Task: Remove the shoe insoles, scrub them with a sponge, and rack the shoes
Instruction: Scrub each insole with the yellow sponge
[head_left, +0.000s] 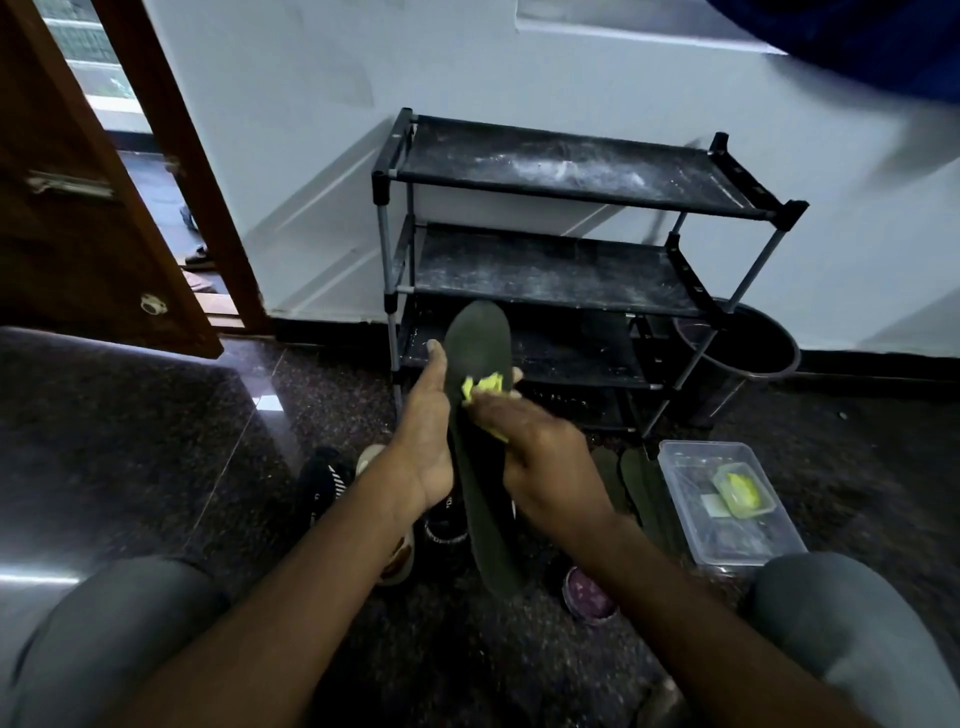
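Both hands meet at the centre of the view. The left hand holds a dark insole from its nine o'clock edge, thumb lying up along the rim and fingers seemingly wrapped behind. The right hand pinches a yellow-green sponge against the face of the insole.

Around them, a polished dark floor fills the lower view. A brown door stands ajar at ten o'clock. A black shoe rack stands against the wall at twelve to one o'clock, its shelves bare of shoes and streaked with pale dust. A dark bin sits just beside the rack at two o'clock. A clear plastic box lies at four o'clock, and something yellow-green is inside it. Spare insoles lie between the box and the right hand. A black shoe rests at eight o'clock, a purple shoe at five.

The insole stands nearly upright, toe toward the rack and heel low between the knees. The sponge sits on its upper half.

Risks, as I judge them:
- The insole looks thin and is held along one edge only, so hard scrubbing could fold it or twist it loose.
- The sponge looks ragged, and bits may tear off and cling.
- Those dusty shelves could dirty the shoes once they are racked.
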